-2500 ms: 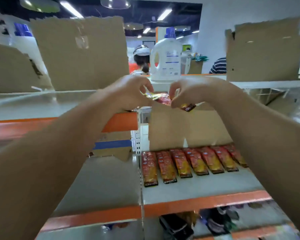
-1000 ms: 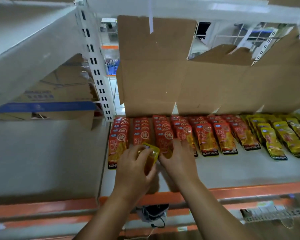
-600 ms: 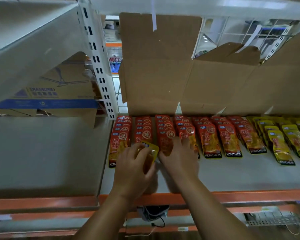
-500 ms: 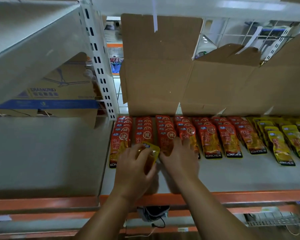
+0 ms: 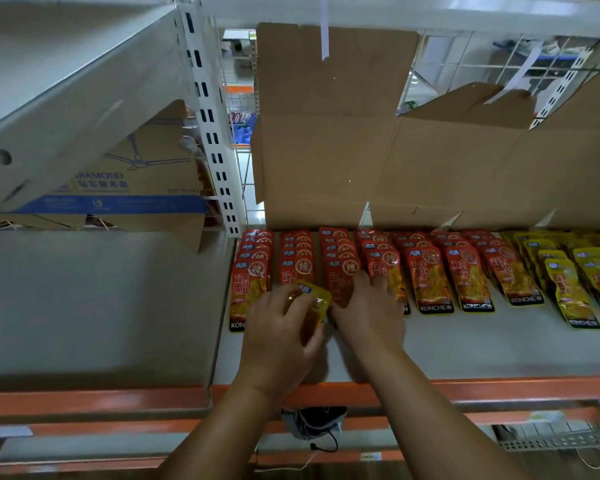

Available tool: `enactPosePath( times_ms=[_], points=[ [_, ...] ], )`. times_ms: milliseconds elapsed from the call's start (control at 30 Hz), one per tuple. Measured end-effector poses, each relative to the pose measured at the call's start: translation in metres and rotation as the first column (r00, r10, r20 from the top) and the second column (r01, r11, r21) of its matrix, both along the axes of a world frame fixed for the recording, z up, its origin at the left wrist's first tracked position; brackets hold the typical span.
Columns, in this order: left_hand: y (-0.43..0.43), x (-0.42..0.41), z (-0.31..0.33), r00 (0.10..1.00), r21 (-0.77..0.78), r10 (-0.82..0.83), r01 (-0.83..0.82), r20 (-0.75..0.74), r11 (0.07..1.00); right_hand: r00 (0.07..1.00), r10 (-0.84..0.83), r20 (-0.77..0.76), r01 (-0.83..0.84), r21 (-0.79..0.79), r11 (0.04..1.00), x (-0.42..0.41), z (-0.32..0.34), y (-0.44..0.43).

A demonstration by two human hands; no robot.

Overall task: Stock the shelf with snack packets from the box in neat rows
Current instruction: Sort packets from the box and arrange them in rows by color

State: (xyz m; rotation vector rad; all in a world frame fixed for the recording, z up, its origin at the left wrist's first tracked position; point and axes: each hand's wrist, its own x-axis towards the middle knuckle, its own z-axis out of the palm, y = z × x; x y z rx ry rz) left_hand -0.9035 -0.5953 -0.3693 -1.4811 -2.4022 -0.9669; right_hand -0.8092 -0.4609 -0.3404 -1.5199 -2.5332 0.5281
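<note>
Several rows of red snack packets (image 5: pixel 430 278) lie flat on the grey shelf (image 5: pixel 465 344), with rows of yellow packets (image 5: pixel 568 292) to their right. My left hand (image 5: pixel 281 330) grips a yellow packet (image 5: pixel 314 299) over the front of the second red row. My right hand (image 5: pixel 368 306) lies beside it, fingers pressing flat on the front packets of the third and fourth red rows. An open cardboard box (image 5: pixel 361 150) stands at the back of the shelf behind the rows.
A white slotted upright (image 5: pixel 212 126) divides this bay from the left shelf, where a printed carton (image 5: pixel 125 188) stands at the back. An orange rail (image 5: pixel 499 389) edges the shelf front. A dark object with a cable (image 5: pixel 312 424) sits below.
From the upper shelf, both hands came down to this shelf with packets. Over the last second they have stayed almost still on the front of the red rows.
</note>
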Motion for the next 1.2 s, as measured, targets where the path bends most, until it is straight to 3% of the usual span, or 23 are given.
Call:
enactPosePath(
  times_ms=[200,333,467,667,767,1033,1200],
  points=[
    [0.000,0.001,0.001,1.000,0.009,-0.007,0.007,-0.002,1.000,0.998,0.044,-0.054,-0.040,0.078,0.996,0.013,0.004,-0.003],
    [0.000,0.004,0.001,0.999,0.001,0.002,-0.002,-0.033,1.000,0.929,0.285,-0.238,-0.282,0.047,0.958,0.032,0.003,-0.015],
    [0.003,0.008,0.002,0.999,-0.020,-0.026,0.025,-0.025,0.999,0.881,0.390,-0.269,-0.405,0.002,0.914,0.040,0.000,-0.030],
    [0.010,0.026,0.007,0.960,-0.044,-0.277,0.279,0.047,0.959,0.925,0.211,-0.315,-0.246,-0.072,0.967,0.053,0.001,-0.020],
    [0.014,0.041,0.009,0.924,-0.065,-0.375,0.380,0.075,0.923,0.939,0.185,-0.291,-0.197,-0.014,0.980,0.067,-0.003,-0.011],
    [0.031,0.064,0.003,0.888,-0.141,-0.451,0.459,0.085,0.877,0.984,0.131,-0.124,-0.118,0.110,0.987,0.090,-0.018,0.006],
    [0.042,0.076,0.004,0.876,-0.120,-0.482,0.478,-0.006,0.870,0.995,0.053,-0.084,-0.041,0.142,0.989,0.107,-0.007,0.016]
  ],
)
